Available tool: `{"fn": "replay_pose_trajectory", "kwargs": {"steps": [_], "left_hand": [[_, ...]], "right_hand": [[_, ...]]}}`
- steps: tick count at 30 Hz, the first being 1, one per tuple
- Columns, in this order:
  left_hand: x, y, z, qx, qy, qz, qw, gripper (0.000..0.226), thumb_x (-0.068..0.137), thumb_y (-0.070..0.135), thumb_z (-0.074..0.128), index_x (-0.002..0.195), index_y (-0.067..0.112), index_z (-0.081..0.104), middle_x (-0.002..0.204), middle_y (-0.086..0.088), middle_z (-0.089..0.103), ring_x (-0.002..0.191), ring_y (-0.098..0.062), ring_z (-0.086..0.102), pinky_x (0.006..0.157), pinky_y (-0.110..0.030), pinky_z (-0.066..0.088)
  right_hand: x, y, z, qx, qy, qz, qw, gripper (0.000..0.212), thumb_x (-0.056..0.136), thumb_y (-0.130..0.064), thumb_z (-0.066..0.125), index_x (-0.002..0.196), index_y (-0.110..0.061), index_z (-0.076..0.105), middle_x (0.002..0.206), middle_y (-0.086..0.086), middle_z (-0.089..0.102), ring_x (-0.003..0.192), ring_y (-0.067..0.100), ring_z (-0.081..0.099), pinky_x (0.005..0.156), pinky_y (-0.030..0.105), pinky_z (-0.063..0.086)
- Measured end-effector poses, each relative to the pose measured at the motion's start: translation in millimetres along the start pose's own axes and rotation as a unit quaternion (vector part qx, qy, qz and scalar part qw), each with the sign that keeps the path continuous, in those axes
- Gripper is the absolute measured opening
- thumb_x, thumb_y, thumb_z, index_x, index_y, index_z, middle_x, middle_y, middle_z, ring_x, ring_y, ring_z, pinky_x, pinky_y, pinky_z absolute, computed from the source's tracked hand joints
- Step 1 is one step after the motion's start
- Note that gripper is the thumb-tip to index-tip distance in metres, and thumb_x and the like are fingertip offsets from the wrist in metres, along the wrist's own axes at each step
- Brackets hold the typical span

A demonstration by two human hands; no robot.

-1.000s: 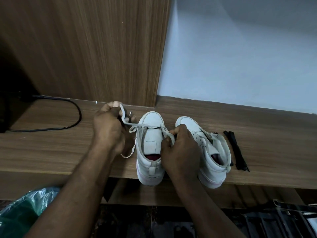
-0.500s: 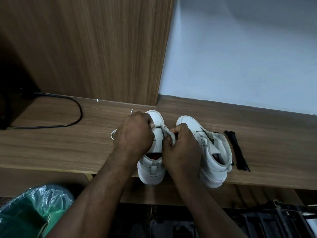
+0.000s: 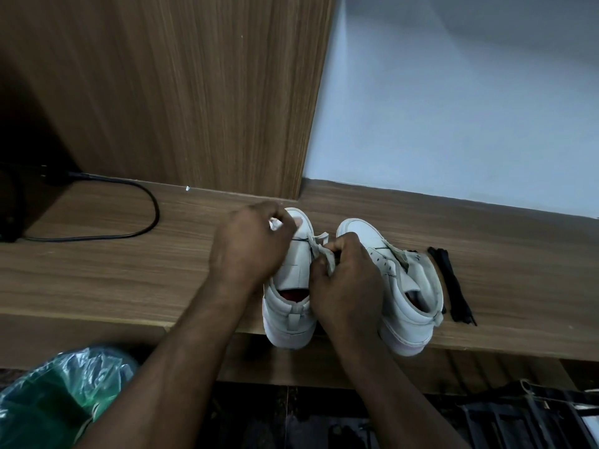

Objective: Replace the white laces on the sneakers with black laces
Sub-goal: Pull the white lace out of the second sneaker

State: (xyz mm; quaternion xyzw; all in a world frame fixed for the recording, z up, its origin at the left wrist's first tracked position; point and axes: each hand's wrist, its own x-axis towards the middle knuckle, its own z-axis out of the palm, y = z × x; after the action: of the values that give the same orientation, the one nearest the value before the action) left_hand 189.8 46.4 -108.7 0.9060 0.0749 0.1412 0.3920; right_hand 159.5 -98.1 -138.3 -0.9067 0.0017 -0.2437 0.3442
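Note:
Two white high-top sneakers stand side by side on the wooden shelf [image 3: 129, 273], heels toward me. My left hand [image 3: 249, 244] is over the left sneaker [image 3: 291, 306] and pinches a bit of white lace near its toe. My right hand [image 3: 350, 280] grips the white lace [image 3: 319, 243] at the left sneaker's right eyelets, between the two shoes. The right sneaker [image 3: 408, 303] has no lace that I can see. A bundle of black laces [image 3: 450, 286] lies on the shelf just right of it.
A black cable [image 3: 142, 202] loops across the shelf at the left from a dark device. A wood panel and a pale wall rise behind. A green plastic bag [image 3: 61, 393] sits below left, dark items below right.
My left hand came in from the left, where it held a long pulled-out stretch of white lace, and is now over the left sneaker's toe. My right hand has stayed put.

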Motion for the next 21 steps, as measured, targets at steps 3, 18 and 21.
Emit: {"fn": "replay_pose_trajectory", "kwargs": {"steps": [3, 18, 21], "left_hand": [[-3, 4, 7, 0.109, -0.032, 0.004, 0.993, 0.019, 0.089, 0.049, 0.072, 0.094, 0.031, 0.077, 0.097, 0.002, 0.075, 0.096, -0.023, 0.068, 0.080, -0.034, 0.054], [-1, 0, 12, 0.139, -0.041, 0.035, 0.989, 0.017, 0.091, 0.022, 0.068, 0.106, 0.025, 0.076, 0.120, -0.003, 0.055, 0.100, -0.026, 0.064, 0.087, -0.040, 0.054], [-2, -1, 16, 0.117, -0.010, 0.054, 0.992, 0.007, 0.091, 0.017, 0.067, 0.092, 0.023, 0.070, 0.109, 0.003, 0.056, 0.090, -0.021, 0.062, 0.075, -0.031, 0.045]], "right_hand": [[0, -1, 1, -0.003, 0.000, -0.008, 1.000, 0.015, 0.088, -0.017, 0.067, 0.097, -0.021, 0.055, 0.089, -0.007, 0.065, 0.078, 0.019, 0.062, 0.065, 0.035, 0.049], [1, 2, 1, 0.003, 0.004, -0.013, 1.000, 0.014, 0.087, -0.015, 0.068, 0.096, -0.018, 0.057, 0.089, -0.004, 0.066, 0.078, 0.021, 0.061, 0.064, 0.030, 0.038], [1, 4, 1, 0.005, 0.004, -0.012, 1.000, 0.014, 0.087, -0.016, 0.068, 0.097, -0.017, 0.059, 0.090, -0.004, 0.067, 0.080, 0.021, 0.062, 0.065, 0.028, 0.038]]}}
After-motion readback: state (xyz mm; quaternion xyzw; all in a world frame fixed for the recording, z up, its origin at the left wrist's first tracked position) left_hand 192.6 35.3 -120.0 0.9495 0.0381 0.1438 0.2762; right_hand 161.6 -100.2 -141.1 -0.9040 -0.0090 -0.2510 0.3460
